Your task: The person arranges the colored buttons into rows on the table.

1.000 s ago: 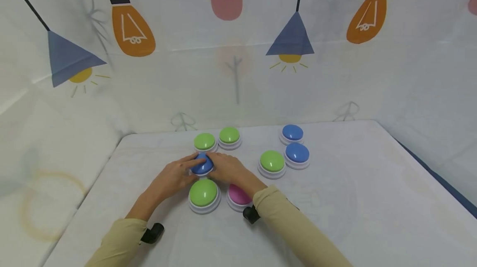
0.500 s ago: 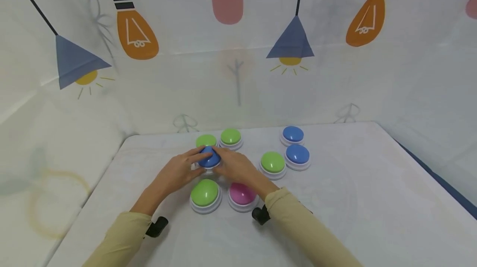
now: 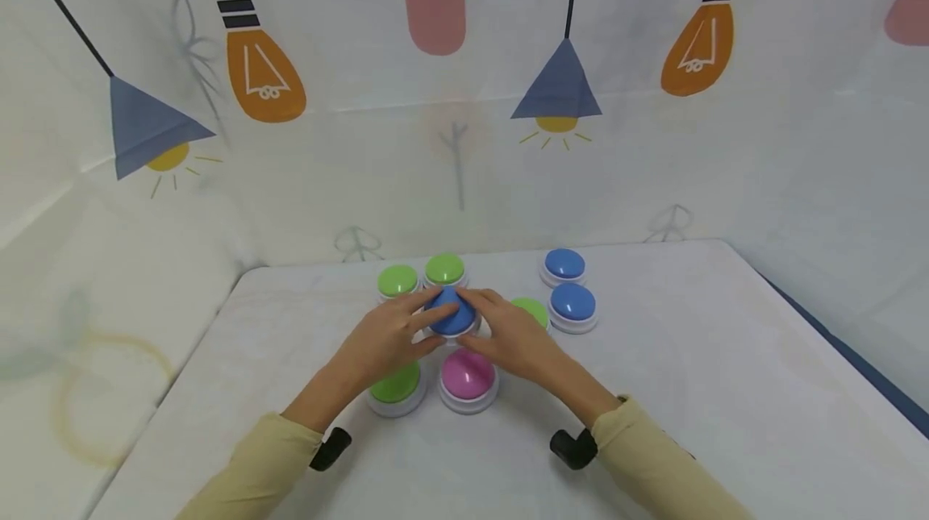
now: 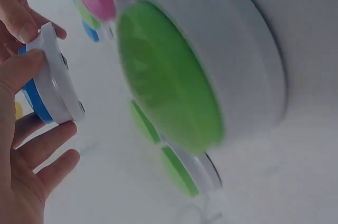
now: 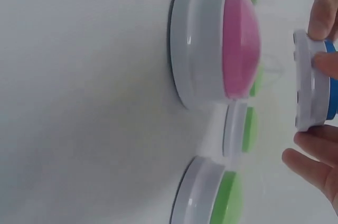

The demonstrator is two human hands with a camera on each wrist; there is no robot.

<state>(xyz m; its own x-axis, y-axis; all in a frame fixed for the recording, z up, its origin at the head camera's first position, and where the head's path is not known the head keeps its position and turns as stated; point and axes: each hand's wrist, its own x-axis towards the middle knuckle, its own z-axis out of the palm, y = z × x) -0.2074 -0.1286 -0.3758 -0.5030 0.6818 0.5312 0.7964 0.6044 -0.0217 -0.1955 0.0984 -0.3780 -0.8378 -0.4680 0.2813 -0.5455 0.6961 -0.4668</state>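
Note:
A blue dome push button (image 3: 452, 316) with a white base is held up off the table between both hands. My left hand (image 3: 387, 336) grips its left side with thumb and fingers. On the other side, my right hand (image 3: 517, 336) grips it the same way. Both wrist views show a gap between the button's white base (image 4: 58, 78) and the table, with thumbs and fingers on its rim. Just in front of it stands a pink button (image 3: 468, 375). A green button (image 3: 395, 384) sits left of the pink one, partly covered by the left hand.
Two green buttons (image 3: 397, 280) stand behind the hands. To the right are two blue buttons (image 3: 572, 303) and another green button (image 3: 531, 310), partly hidden by the right hand. A white cloth printed with lamps (image 3: 557, 85) hangs behind the white table (image 3: 675, 359).
Both hands have carried the blue button to the right, from behind the front green button to behind the pink one. The other buttons keep their places.

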